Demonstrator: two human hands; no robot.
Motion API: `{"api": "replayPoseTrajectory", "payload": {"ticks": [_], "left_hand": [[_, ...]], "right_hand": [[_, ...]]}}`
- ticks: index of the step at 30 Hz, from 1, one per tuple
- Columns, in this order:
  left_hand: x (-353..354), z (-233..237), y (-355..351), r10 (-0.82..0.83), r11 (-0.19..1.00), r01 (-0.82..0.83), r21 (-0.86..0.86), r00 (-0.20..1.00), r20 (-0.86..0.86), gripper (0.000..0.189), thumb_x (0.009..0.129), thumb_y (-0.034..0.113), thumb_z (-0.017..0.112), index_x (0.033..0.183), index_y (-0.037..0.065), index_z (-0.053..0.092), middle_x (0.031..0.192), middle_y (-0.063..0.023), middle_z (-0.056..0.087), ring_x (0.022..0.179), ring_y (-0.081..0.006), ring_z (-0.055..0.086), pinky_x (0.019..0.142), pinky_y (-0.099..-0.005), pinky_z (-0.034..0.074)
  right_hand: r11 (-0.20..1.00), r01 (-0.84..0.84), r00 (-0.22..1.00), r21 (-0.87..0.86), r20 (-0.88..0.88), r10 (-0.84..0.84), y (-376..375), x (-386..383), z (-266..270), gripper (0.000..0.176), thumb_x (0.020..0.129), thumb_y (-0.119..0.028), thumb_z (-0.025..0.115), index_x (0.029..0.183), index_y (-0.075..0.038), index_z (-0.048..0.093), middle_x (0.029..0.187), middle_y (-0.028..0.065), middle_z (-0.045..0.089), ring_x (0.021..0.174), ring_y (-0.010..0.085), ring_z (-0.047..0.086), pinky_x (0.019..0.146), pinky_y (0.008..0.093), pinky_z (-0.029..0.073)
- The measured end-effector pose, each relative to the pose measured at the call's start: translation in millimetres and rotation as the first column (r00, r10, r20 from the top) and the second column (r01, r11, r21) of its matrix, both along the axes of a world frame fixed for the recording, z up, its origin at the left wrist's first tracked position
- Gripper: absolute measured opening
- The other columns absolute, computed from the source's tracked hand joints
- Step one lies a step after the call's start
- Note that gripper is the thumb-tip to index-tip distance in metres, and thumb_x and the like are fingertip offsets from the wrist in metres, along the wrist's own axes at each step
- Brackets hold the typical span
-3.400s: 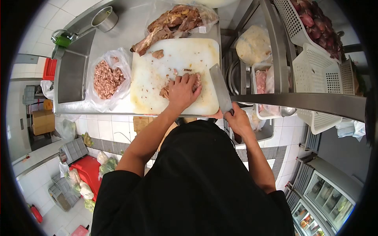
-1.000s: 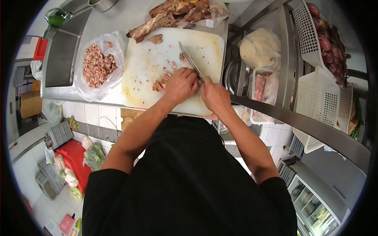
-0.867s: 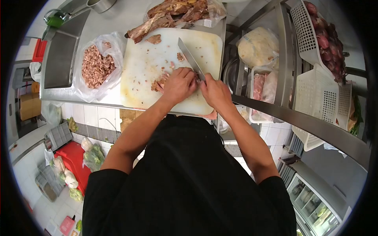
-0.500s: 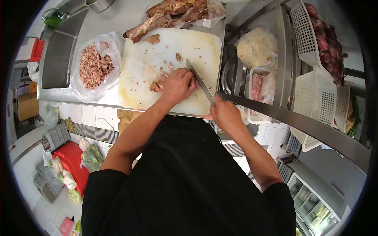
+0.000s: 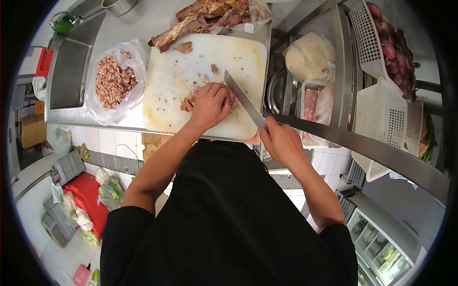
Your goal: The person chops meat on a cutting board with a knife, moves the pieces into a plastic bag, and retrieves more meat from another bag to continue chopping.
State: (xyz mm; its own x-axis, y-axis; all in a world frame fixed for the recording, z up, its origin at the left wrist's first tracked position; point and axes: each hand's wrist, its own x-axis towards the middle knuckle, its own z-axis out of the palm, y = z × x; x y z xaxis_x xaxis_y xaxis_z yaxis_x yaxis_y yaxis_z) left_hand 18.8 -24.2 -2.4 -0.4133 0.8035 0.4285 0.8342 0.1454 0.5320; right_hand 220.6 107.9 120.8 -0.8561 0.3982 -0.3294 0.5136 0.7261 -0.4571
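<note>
My left hand [image 5: 210, 106] presses down with curled fingers on a piece of meat [image 5: 233, 99] lying on the white cutting board [image 5: 162, 81]. My right hand [image 5: 282, 142] is wrapped round the handle of a knife [image 5: 245, 101]. Its long blade slants up and to the left, just right of the meat and close to my left fingertips. Cut meat [image 5: 187, 104] shows on the other side of my left hand. Small scraps and a loose brown chunk [image 5: 184, 47] are scattered on the board. Most of the held meat is hidden under my fingers.
A clear bag of diced meat [image 5: 114, 81] sits left of the board, beside the sink [image 5: 71, 71]. Large browned joints of meat [image 5: 202, 21] lie behind the board. To the right, a steel rack [image 5: 377, 150] holds packed meat [image 5: 312, 105] and a basket of red onions [image 5: 391, 52].
My right hand and the knife handle have shifted slightly right and down. My left hand has moved a little left, leaving more meat showing beside the blade.
</note>
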Motion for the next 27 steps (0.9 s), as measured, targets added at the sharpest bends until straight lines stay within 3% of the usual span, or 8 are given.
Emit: {"api": "replayPoseTrajectory", "payload": {"ticks": [4,9,11,15,17,20,25,27], "left_hand": [[3,-9,6,0.013,1.000,-0.013,0.008,1.000,-0.001,0.020,0.081,0.007,0.069,0.099,0.002,0.066,0.103,-0.0130,0.067,0.098,-0.0332,0.063,0.089,-0.0441,0.051],[0,-13,10,0.022,1.000,-0.021,0.007,0.999,-0.030,0.017,0.081,0.008,0.070,0.097,0.002,0.066,0.101,-0.0130,0.067,0.096,-0.0322,0.063,0.087,-0.0430,0.052],[4,-13,9,0.022,1.000,-0.022,-0.013,0.999,-0.039,0.017,0.081,0.010,0.070,0.096,0.002,0.067,0.101,-0.0128,0.067,0.097,-0.0316,0.063,0.087,-0.0428,0.052],[3,-8,8,0.053,0.998,-0.053,0.019,0.998,-0.025,0.018,0.080,0.009,0.071,0.095,0.001,0.065,0.097,-0.0135,0.065,0.094,-0.0327,0.062,0.085,-0.0436,0.052],[5,-12,8,0.072,0.996,-0.072,0.058,0.997,-0.010,0.018,0.079,0.009,0.071,0.094,0.001,0.064,0.095,-0.0138,0.065,0.093,-0.0330,0.062,0.085,-0.0442,0.052],[2,-16,7,0.072,0.997,-0.071,0.027,0.997,-0.005,0.020,0.079,0.008,0.070,0.095,0.002,0.060,0.095,-0.0140,0.063,0.093,-0.0343,0.061,0.085,-0.0453,0.050],[2,-21,6,0.044,0.998,-0.044,-0.033,0.999,-0.002,0.021,0.078,0.008,0.070,0.095,0.002,0.061,0.094,-0.0149,0.062,0.093,-0.0344,0.061,0.084,-0.0453,0.050],[1,-20,7,0.049,0.999,-0.049,-0.020,0.999,0.001,0.020,0.078,0.010,0.071,0.094,0.002,0.062,0.093,-0.0146,0.062,0.092,-0.0344,0.061,0.084,-0.0457,0.050]], "right_hand": [[1.000,-0.007,0.993,0.025,0.122,0.004,-8,9,-5,0.020,0.099,-0.020,0.057,0.103,0.000,0.057,0.073,0.0281,0.068,0.071,0.0479,0.069,0.068,0.0586,0.053],[0.999,0.005,0.999,0.041,0.048,-0.007,-2,-63,-67,0.022,0.100,-0.020,0.054,0.105,0.001,0.057,0.075,0.0281,0.069,0.073,0.0479,0.070,0.068,0.0587,0.055],[0.997,0.012,0.995,0.072,-0.096,-0.005,2,-86,-73,0.022,0.099,-0.021,0.054,0.103,0.001,0.058,0.075,0.0277,0.069,0.074,0.0479,0.070,0.069,0.0584,0.055],[0.999,0.008,0.995,0.052,-0.102,-0.003,7,-80,-46,0.023,0.100,-0.021,0.054,0.103,0.001,0.059,0.075,0.0274,0.069,0.073,0.0479,0.070,0.069,0.0581,0.056],[0.997,-0.073,0.996,0.036,0.046,0.072,7,-45,-13,0.025,0.099,-0.022,0.053,0.104,0.002,0.059,0.075,0.0279,0.069,0.072,0.0482,0.070,0.069,0.0581,0.056],[0.997,-0.066,0.985,-0.031,0.160,0.070,1,-3,12,0.026,0.098,-0.021,0.054,0.106,0.003,0.059,0.074,0.0287,0.069,0.071,0.0487,0.070,0.068,0.0580,0.056],[0.999,-0.001,1.000,0.051,0.021,0.000,-9,-41,-72,0.022,0.099,-0.020,0.055,0.100,0.001,0.057,0.074,0.0264,0.068,0.072,0.0478,0.069,0.067,0.0585,0.053],[0.997,0.013,1.000,0.070,-0.029,-0.011,-6,-66,-83,0.022,0.099,-0.021,0.056,0.100,0.002,0.057,0.074,0.0266,0.068,0.072,0.0477,0.069,0.067,0.0582,0.054]]}}
